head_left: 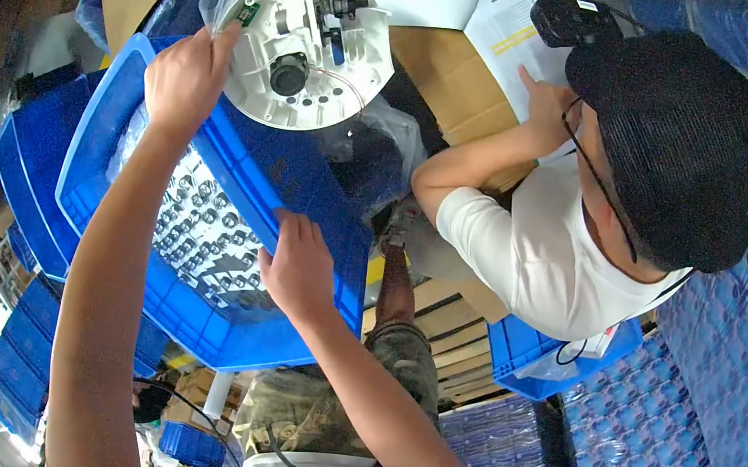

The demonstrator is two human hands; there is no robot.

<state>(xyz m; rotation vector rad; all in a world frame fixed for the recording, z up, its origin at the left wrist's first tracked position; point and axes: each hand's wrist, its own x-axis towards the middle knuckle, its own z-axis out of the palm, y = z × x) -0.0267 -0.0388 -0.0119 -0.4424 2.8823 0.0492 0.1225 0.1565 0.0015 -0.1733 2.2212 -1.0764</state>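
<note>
My left hand (186, 80) is at the left rim of a white round plastic housing (246, 84), its fingers closed on the edge beside a small green circuit board (247, 14). Inside the housing sit a black round part (288, 75), dark motor-like parts (339, 2) and thin wires. Below it is a large blue plastic bin (223, 339); my right hand (299, 266) grips its near-right wall, fingers over the edge and thumb inward. Several rows of shiny dark round parts in pale trays (210, 228) lie in the bin, partly under clear plastic.
At the right, a person in a black cap (672, 148) points at papers on a clipboard (510, 36). Brown cardboard (450, 81) lies beyond the bin. A smaller blue bin (521, 347) and wrapped stacks (645, 429) stand at the right, more blue bins (41, 164) at the left.
</note>
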